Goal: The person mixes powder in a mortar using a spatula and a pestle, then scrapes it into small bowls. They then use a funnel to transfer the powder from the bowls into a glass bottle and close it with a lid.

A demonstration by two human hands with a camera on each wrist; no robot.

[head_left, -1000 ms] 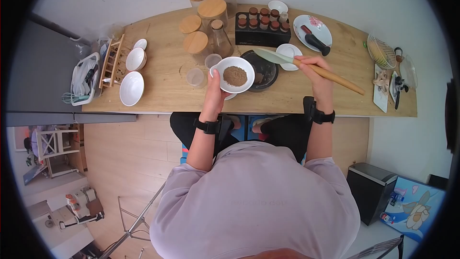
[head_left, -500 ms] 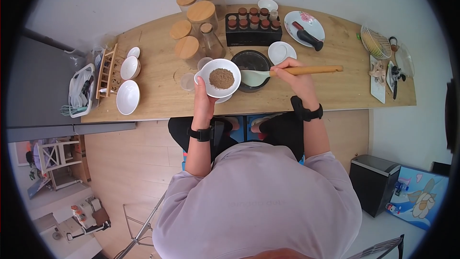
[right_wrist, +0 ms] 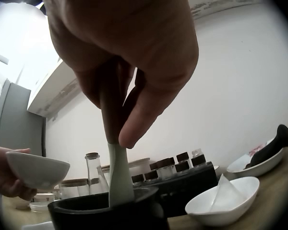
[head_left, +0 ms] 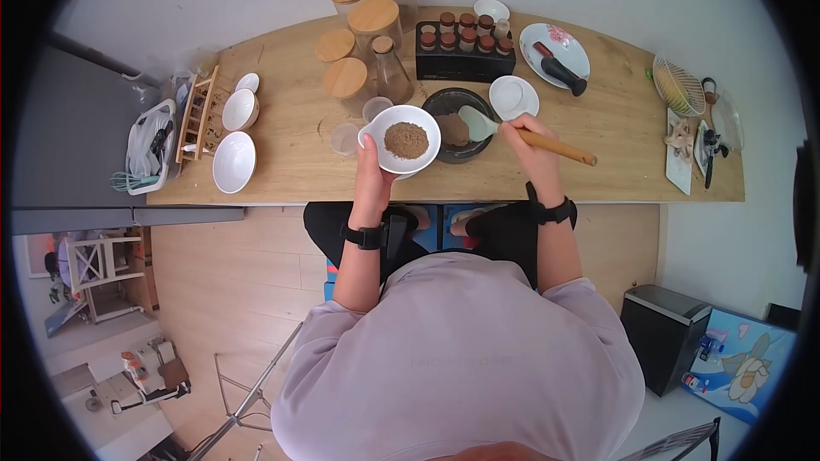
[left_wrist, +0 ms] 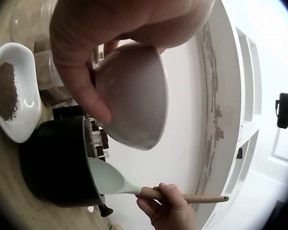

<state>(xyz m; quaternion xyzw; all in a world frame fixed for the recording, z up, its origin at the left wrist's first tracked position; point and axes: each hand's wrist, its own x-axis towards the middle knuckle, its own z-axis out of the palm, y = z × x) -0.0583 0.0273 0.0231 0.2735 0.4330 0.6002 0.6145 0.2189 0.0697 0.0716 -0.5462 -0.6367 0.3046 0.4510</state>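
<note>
My left hand grips a white bowl, thumb at its rim, with brown powder in it; the bowl has stayed level beside the mortar. My right fingers pinch the wooden handle of the spatula close to its pale green blade. A second ago that blade hung above the black mortar; now it reaches down inside, against the right of some loose powder. I take that to mean the work has moved into the mortar, at the powder left there, with the bowl kept near. A white dish of brown powder sits just beside the mortar; farther back stand the rack of small jars and, to its right, a plate holding the pestle.
</note>
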